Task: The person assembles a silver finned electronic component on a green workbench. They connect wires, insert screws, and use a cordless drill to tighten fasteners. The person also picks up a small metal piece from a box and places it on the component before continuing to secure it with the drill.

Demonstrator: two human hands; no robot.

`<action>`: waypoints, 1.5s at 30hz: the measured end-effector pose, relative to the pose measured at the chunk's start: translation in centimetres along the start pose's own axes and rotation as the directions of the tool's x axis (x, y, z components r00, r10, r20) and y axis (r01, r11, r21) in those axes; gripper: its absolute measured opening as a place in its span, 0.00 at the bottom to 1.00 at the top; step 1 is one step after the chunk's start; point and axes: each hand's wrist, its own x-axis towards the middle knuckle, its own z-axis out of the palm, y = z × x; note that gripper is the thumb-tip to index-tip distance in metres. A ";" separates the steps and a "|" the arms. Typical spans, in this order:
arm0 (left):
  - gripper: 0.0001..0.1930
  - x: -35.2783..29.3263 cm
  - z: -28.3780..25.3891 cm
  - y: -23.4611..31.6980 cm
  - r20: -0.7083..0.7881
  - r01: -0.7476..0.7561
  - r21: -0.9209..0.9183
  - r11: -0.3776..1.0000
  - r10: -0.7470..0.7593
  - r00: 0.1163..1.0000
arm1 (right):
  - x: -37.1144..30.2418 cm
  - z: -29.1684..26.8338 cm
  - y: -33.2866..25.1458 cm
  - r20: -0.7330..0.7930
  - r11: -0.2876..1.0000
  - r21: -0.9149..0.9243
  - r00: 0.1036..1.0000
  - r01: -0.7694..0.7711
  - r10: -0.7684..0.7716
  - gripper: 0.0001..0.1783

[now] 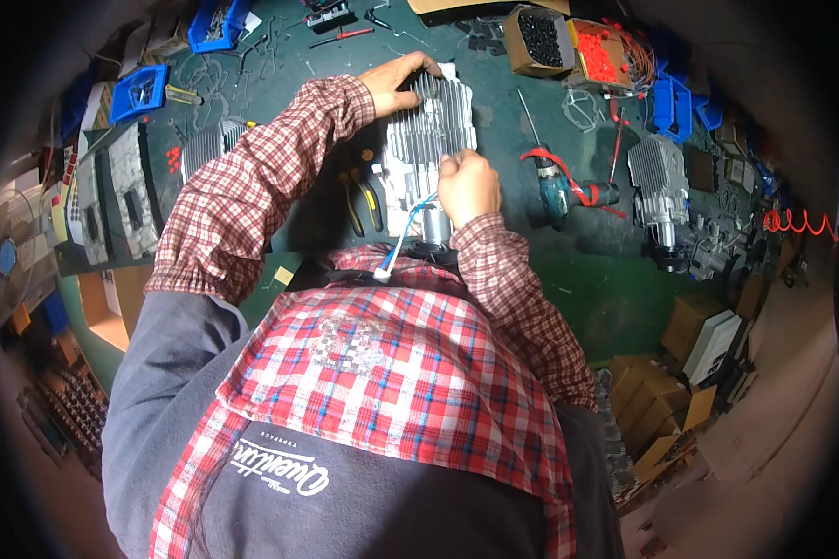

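Observation:
A silver finned metal housing [431,123] lies on the green bench in front of me, with a cylindrical metal part [435,226] at its near end. Over its far left corner my left hand [393,84] is curled, thumb and fingers gripping the edge. My right hand [471,189] is closed against the near right of the fins, thumb and forefinger pinched together. What it holds, if anything, is hidden. Blue and white wires [408,228] run beside that hand toward me and end in a white connector [382,275] against my apron.
Pliers [362,200] with dark and yellow handles lie left of the housing. To the right are a power drill [555,191] with a red strap and another finned housing [658,177]. Boxes of black parts [538,42] and red parts [601,56] and a blue bin [138,93] stand farther back.

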 end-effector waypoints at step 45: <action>0.33 0.3 1.9 -1.6 -0.113 0.043 0.125 0.991 -0.028 0.993 | -0.5 -3.3 3.6 0.062 0.546 -0.472 0.644 0.692 -0.762 0.11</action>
